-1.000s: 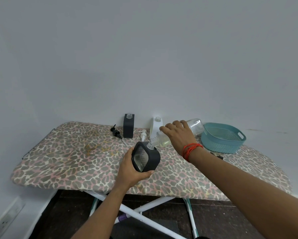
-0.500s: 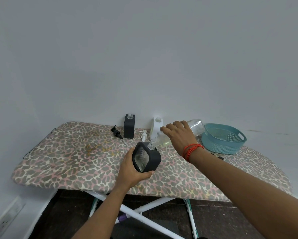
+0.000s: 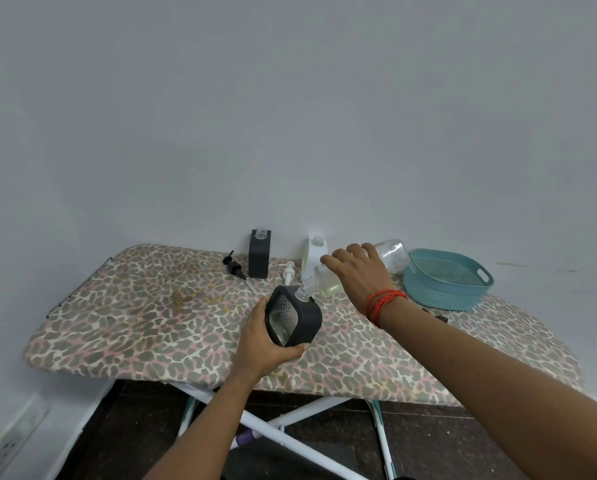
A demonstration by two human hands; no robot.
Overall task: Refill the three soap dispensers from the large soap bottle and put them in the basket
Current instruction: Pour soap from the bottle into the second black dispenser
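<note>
— While gripped in the left hand (image 3: 266,344) just over the near middle of the ironing board (image 3: 151,306), tilted neck-up toward the right: black soap dispenser (image 3: 295,318), open neck meeting the mouth of the large soap bottle (image 3: 392,256).
— Step in hand?
— Filling one of the three, by the look of it. Hard to tell the level through the ribbed clear face.
— And the bottle?
— Clamped from above by the right hand (image 3: 359,275), fingers curled round the body. Long axis close to level, base raised toward the basket (image 3: 477,289), mouth pointing down-left into the dispenser.
— Next move?
— Probably tipping the bottle back upright, then standing the dispenser down and fitting a pump. Calls for holding both necks in line to the end of the pour; otherwise, soap on the board.
— Left to do?
— Second black dispenser (image 3: 259,253) and white dispenser (image 3: 315,254) standing uncapped at the back by the wall, black pump (image 3: 234,266) and white pump (image 3: 288,273) lying just beside them. None of the three in the basket yet.
</note>
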